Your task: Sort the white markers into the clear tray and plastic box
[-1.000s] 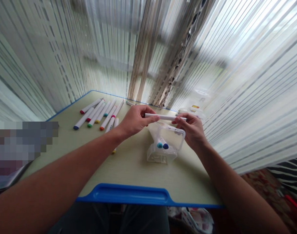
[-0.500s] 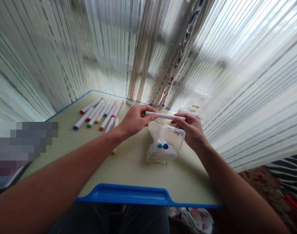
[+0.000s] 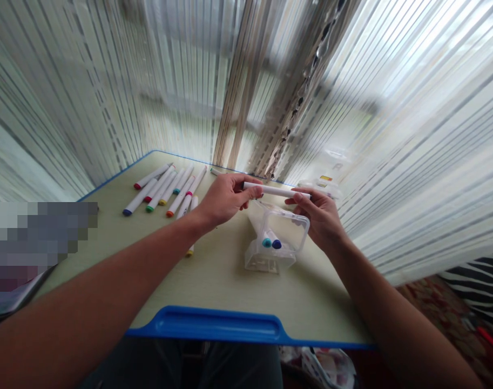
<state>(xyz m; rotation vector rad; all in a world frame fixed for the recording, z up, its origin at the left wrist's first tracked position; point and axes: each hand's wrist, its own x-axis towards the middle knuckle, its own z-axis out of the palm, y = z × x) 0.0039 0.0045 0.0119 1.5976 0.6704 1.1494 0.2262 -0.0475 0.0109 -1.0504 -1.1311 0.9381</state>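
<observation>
A white marker (image 3: 276, 190) is held level between both hands, above a clear plastic case. My left hand (image 3: 230, 200) pinches its dark left end between thumb and fingers. The other end sits in the closed fingers of my right hand (image 3: 319, 210). Below them the clear case (image 3: 270, 262) stands on the table with its frame-like opening facing me. Inside it lie a teal-ended marker (image 3: 267, 243) and a blue-ended marker (image 3: 276, 244). To the left, several white markers (image 3: 173, 192) with coloured ends lie loosely together, some partly hidden by my left forearm.
The pale table (image 3: 214, 281) has a blue rim with a moulded tray (image 3: 217, 325) at its front edge. String curtains (image 3: 181, 108) hang along the far and right sides. A clear container (image 3: 321, 186) stands at the back right. A blurred-out object (image 3: 31, 248) sits at the left.
Both hands and the marker between them stay nearly in place; the whole view has shifted slightly. The marker's right end shows a little more past the right fingers.
</observation>
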